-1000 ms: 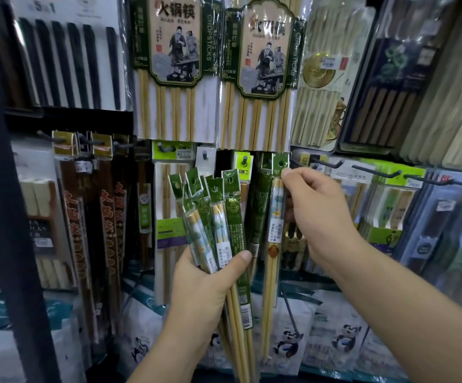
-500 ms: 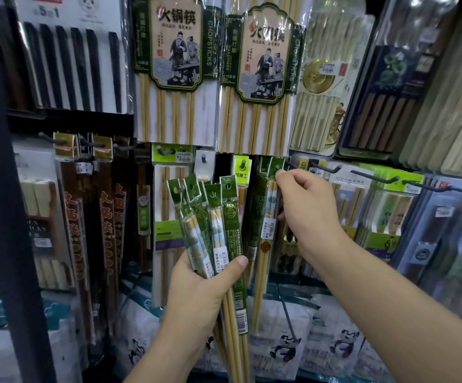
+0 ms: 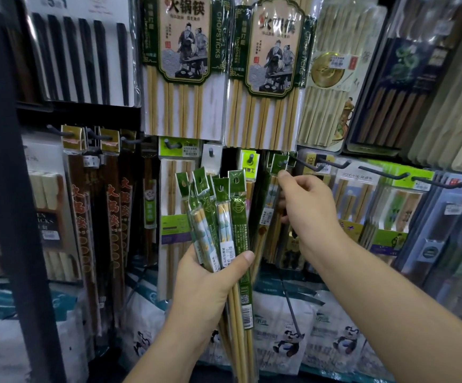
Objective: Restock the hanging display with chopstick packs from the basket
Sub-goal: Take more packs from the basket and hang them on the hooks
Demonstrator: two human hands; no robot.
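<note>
Left hand (image 3: 205, 286): fingers (image 3: 239, 260) curled round fan of slim glossy packs (image 3: 225, 217), green card tops, bamboo sticks. Right hand (image 3: 307, 214): fingers pinch one pack (image 3: 269, 208) top at metal hook (image 3: 304, 164).

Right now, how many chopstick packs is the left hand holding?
4 visible chopstick packs fan from the left hand: green tabs at far left, left of centre, right of centre, far right. Others may hide behind.

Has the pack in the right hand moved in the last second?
Yes: the pack slid back along the peg, away from its hooked tip.
</note>
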